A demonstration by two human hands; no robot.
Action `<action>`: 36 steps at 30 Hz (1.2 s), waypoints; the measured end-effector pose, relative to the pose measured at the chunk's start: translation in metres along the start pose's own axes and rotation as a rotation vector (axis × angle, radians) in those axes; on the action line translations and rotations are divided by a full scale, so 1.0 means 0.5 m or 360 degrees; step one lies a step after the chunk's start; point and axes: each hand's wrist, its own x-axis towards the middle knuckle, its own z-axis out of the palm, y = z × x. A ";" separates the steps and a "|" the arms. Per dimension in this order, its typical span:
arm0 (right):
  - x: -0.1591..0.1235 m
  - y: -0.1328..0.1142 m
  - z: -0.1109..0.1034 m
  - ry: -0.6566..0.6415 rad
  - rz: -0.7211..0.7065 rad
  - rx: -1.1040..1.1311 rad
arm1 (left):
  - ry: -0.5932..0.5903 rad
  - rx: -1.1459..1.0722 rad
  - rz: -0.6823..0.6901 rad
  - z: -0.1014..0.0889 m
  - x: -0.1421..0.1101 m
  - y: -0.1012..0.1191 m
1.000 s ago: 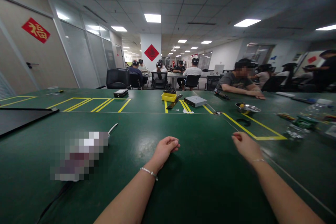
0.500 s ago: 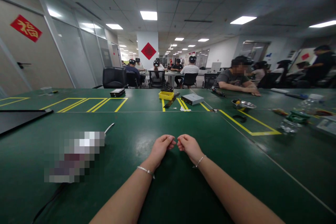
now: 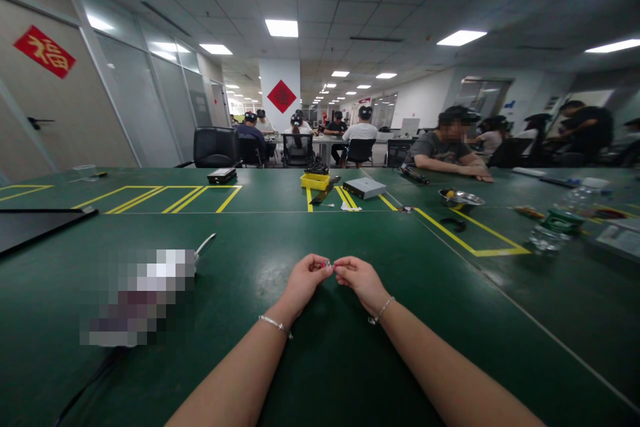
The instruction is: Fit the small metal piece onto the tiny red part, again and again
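Observation:
My left hand is closed in a pinch just above the green table. A tiny shiny thing with a touch of red by it shows at its fingertips; its kind is too small to make out. Opposite it, my right hand is also pinched, its fingertips meeting or almost meeting those of the left. What the right fingers hold, if anything, is hidden. Both wrists wear thin silvery bracelets.
A blurred-out elongated object with a dark strap lies at left, near a black panel. Farther back are a yellow bin, a grey box, a metal bowl and a plastic bottle. A person sits across the table.
My fingertips have come closer together, and the tiny shiny thing now shows between them. The camera view has shifted slightly.

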 end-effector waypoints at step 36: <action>-0.002 -0.002 -0.006 -0.0065 -0.0064 0.0017 | 0.0032 0.0021 0.0034 -0.002 0.001 -0.001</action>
